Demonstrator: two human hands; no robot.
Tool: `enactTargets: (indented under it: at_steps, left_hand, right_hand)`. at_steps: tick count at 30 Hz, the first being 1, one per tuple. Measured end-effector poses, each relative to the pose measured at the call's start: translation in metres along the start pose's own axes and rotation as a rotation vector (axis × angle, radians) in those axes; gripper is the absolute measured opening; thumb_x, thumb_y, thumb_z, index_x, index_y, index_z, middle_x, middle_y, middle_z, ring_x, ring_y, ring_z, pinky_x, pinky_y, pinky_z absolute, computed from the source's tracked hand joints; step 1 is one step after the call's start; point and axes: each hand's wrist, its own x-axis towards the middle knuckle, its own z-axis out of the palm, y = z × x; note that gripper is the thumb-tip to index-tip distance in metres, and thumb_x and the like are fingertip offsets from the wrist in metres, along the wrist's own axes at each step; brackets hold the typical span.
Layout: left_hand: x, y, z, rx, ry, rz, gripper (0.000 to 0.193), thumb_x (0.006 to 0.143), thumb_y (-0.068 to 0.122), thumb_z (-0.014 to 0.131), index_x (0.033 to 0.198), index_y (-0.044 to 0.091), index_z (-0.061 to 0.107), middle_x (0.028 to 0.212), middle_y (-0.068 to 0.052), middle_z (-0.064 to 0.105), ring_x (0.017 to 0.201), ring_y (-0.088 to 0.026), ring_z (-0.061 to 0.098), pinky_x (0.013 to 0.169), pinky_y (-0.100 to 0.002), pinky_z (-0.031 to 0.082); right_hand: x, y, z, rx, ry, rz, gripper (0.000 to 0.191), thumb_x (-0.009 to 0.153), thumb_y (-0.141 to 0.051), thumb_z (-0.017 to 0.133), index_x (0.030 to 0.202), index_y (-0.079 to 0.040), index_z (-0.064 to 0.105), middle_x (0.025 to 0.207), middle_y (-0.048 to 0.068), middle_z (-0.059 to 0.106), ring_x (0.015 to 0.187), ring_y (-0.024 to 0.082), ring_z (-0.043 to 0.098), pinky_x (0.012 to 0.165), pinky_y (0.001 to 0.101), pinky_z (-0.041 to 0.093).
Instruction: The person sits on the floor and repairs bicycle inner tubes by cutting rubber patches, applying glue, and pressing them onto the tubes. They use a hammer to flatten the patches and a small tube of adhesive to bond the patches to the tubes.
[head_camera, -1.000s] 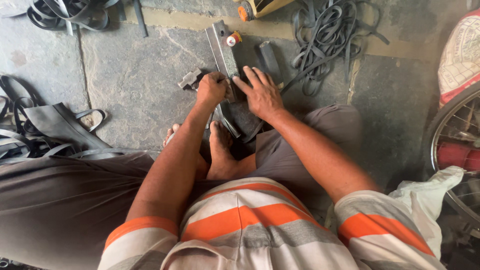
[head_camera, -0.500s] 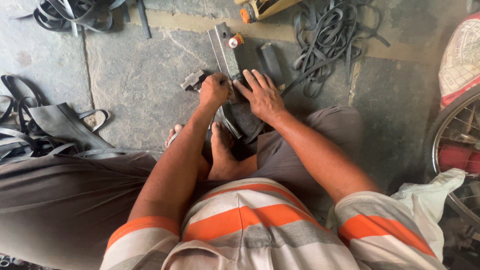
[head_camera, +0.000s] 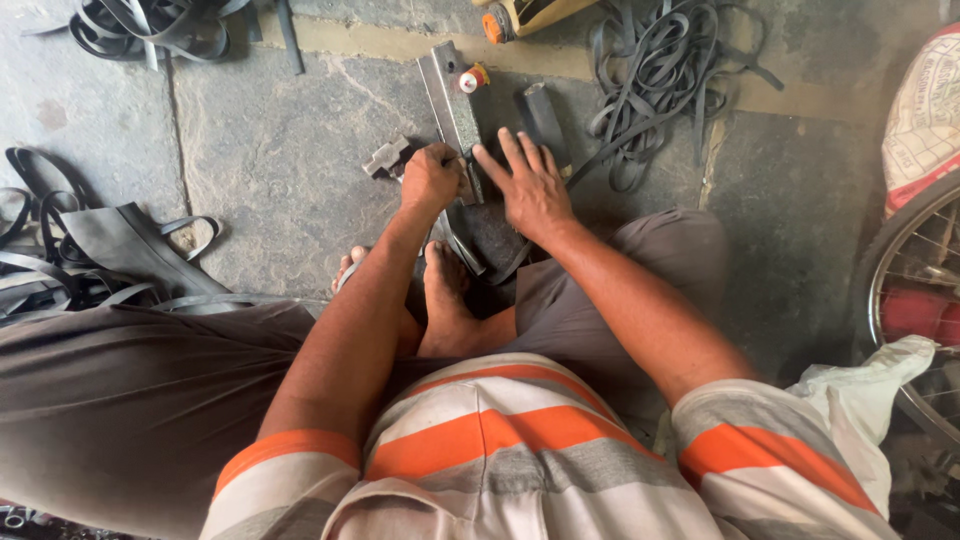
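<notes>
The metal bar (head_camera: 452, 100) lies on the stone floor (head_camera: 280, 160), and all places here are given from it. The left hand (head_camera: 430, 180) is closed in a fist at the bar's near end, perhaps around a small tool, but I cannot see it clearly. The right hand (head_camera: 530, 190) lies open and flat just right of the bar, pressing a dark rubber piece (head_camera: 495, 240). The step looks like working the rubber against the bar; any next stroke needs steady pressure.

Black rubber strips (head_camera: 660, 80), yellow tool (head_camera: 525, 12), bicycle wheel (head_camera: 905, 300), white cloth (head_camera: 860, 400) on stone floor (head_camera: 270, 150).
</notes>
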Motion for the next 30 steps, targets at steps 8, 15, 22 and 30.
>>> enactTargets:
  at_steps: [8,15,22,30]
  left_hand:
    - [0.000,0.000,0.000,0.006,-0.021,0.001,0.016,0.093,0.018,0.069,0.091,0.003,0.073,0.069,-0.005,0.075,0.061,-0.014,0.074,0.060,-0.031,0.057]
    - [-0.001,0.001,-0.001,-0.017,-0.019,-0.002,0.015,0.093,0.018,0.068,0.092,0.004,0.073,0.069,-0.006,0.074,0.060,-0.015,0.074,0.060,-0.031,0.057]
    - [-0.004,0.006,-0.002,-0.003,-0.005,0.001,0.015,0.094,0.017,0.067,0.092,0.003,0.073,0.069,-0.006,0.075,0.061,-0.014,0.074,0.061,-0.030,0.057]
    - [-0.001,0.003,-0.004,-0.113,-0.067,-0.005,0.016,0.095,0.014,0.067,0.093,-0.001,0.072,0.069,-0.008,0.073,0.059,-0.014,0.072,0.055,-0.029,0.056]
  right_hand:
    - [0.003,0.002,-0.003,0.007,0.059,0.026,0.073,0.094,0.000,0.052,0.160,-0.029,0.038,0.160,0.022,0.038,0.144,0.045,0.041,0.118,0.0579,0.034]
    - [0.001,-0.001,-0.003,-0.025,0.093,0.041,0.068,0.100,-0.004,0.054,0.160,-0.028,0.035,0.161,0.021,0.036,0.145,0.045,0.040,0.119,0.0601,0.033]
    - [-0.001,0.002,0.001,-0.066,-0.001,-0.018,0.083,0.087,0.006,0.052,0.160,-0.032,0.039,0.156,0.022,0.039,0.140,0.044,0.042,0.112,0.0591,0.036]
    - [0.022,0.004,-0.021,0.066,0.224,0.151,0.055,0.101,-0.013,0.065,0.153,-0.015,0.047,0.138,0.016,0.053,0.123,0.040,0.054,0.104,0.0523,0.047]
